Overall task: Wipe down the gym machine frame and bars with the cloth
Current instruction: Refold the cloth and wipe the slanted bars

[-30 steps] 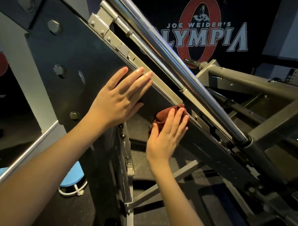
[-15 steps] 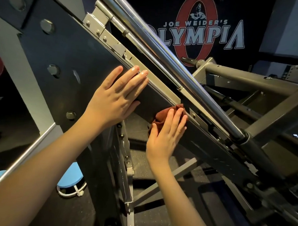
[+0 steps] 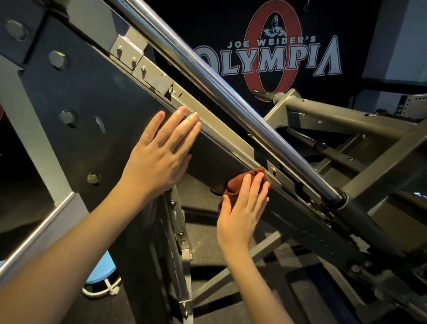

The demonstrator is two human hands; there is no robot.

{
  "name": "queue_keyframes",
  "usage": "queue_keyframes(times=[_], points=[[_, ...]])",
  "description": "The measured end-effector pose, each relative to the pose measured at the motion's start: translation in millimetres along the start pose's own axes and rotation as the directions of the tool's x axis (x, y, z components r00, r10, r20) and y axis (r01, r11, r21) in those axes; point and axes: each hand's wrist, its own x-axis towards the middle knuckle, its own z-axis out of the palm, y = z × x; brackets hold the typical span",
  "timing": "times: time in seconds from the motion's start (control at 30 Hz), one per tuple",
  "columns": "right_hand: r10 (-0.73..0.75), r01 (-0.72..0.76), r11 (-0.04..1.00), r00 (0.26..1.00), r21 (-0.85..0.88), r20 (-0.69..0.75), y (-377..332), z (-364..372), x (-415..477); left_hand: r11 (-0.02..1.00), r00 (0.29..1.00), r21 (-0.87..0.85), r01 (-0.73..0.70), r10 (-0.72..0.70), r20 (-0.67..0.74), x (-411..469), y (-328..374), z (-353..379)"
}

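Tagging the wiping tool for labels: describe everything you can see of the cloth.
The cloth is a small reddish-brown rag of soft fabric, bunched into folds rather than spread flat. It sits on the dark slanted frame beam of the machine, just under the pale metal strip along the beam's upper edge. The right hand presses it against the beam with straight fingers and covers its lower part, so only the top and left folds show. Nothing else visibly touches it.
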Motion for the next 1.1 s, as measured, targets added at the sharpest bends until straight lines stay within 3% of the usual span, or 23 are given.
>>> queue_keyframes(times=[0.07,0.13,0.2,0.3,0.37,0.47,0.53,0.6,0.63,0.7,0.73,0.8,0.87,0.93,0.97,1.0,1.1], points=[[-0.122,0.123,0.989,0.992,-0.079,0.018,21,0,1,0.999,0.999,0.004,0.049,-0.049,-0.019,-1,9,1],[-0.081,0.083,0.994,0.996,-0.066,0.021,50,-8,1,0.997,0.996,-0.001,0.072,-0.072,-0.054,0,22,2],[0.101,-0.101,0.995,0.995,0.013,0.009,78,-22,-2,0.999,0.997,-0.03,-0.045,0.043,-0.063,0,42,2],[0.395,-0.382,0.912,0.916,0.152,-0.071,105,-33,-3,0.945,0.968,-0.226,-0.239,0.249,0.017,7,89,1],[0.536,-0.502,0.83,0.839,0.241,-0.097,109,-35,1,0.921,0.952,-0.293,-0.258,0.295,0.087,11,117,5],[0.68,-0.629,0.702,0.731,0.335,-0.054,90,-32,6,0.949,0.95,-0.217,-0.231,0.268,0.16,11,132,19],[0.593,-0.559,0.762,0.805,0.327,-0.008,66,-26,0,0.956,0.955,-0.177,-0.233,0.259,0.143,8,133,28],[0.336,-0.324,0.923,0.941,0.208,-0.026,55,-18,-9,0.956,0.957,-0.161,-0.244,0.265,0.12,6,134,33],[0.222,-0.216,0.966,0.975,0.143,-0.028,59,-15,-10,0.955,0.957,-0.155,-0.252,0.27,0.11,5,134,34],[0.143,-0.139,0.986,0.989,0.091,-0.043,85,-14,-6,0.953,0.956,-0.144,-0.265,0.279,0.09,4,133,36],[0.191,-0.182,0.976,0.979,0.121,-0.068,99,-17,-4,0.954,0.957,-0.14,-0.265,0.278,0.08,4,133,37],[0.433,-0.393,0.884,0.893,0.254,-0.123,123,-24,-1,0.957,0.96,-0.13,-0.26,0.271,0.074,4,133,37],[0.662,-0.578,0.726,0.735,0.372,-0.149,129,-28,3,0.957,0.957,-0.12,-0.265,0.276,0.084,5,133,35],[0.777,-0.666,0.609,0.609,0.431,-0.157,114,-27,10,0.959,0.957,-0.104,-0.263,0.273,0.097,5,134,34],[0.799,-0.682,0.576,0.587,0.451,-0.133,100,-25,11,0.961,0.959,-0.099,-0.257,0.267,0.098,5,134,34],[0.78,-0.673,0.589,0.618,0.447,-0.098,83,-23,10,0.962,0.96,-0.098,-0.254,0.263,0.099,5,134,34],[0.451,-0.419,0.859,0.891,0.294,-0.048,45,-14,-12,0.96,0.956,-0.091,-0.265,0.274,0.101,5,134,35]])
